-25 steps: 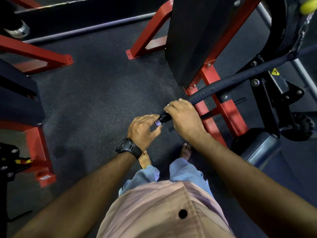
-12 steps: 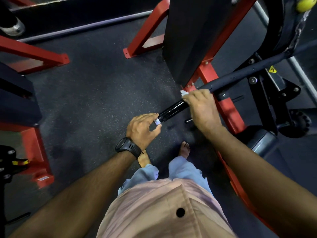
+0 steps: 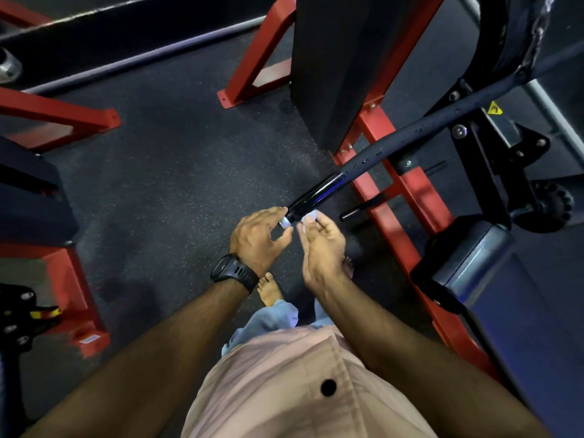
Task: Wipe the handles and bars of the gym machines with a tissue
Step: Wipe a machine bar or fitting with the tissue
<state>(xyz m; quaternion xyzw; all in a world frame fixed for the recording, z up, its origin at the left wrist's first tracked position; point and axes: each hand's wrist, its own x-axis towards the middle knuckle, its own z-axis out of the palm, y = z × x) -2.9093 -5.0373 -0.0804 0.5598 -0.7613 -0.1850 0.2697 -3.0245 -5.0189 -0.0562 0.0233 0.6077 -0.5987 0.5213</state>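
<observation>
A long black machine bar [image 3: 373,159] slopes down from the upper right to a glossy grip [image 3: 319,192] with a silver end cap [image 3: 284,222]. My left hand [image 3: 257,238], with a black watch on the wrist, cups the end cap between fingers and thumb. My right hand [image 3: 322,245] is off the bar, just below and right of the grip's end. It pinches a crumpled white tissue [image 3: 311,216], mostly hidden in its fingers.
The bar's machine has a red frame [image 3: 407,197], a black upright pad [image 3: 341,58] and a dark seat pad [image 3: 467,257] at right. More red frames [image 3: 60,115] stand at left on the dark rubber floor. My bare feet are below the hands.
My right hand has slid with the tissue from higher up the bar down the grip and come off at its end. My left hand stayed at the end cap.
</observation>
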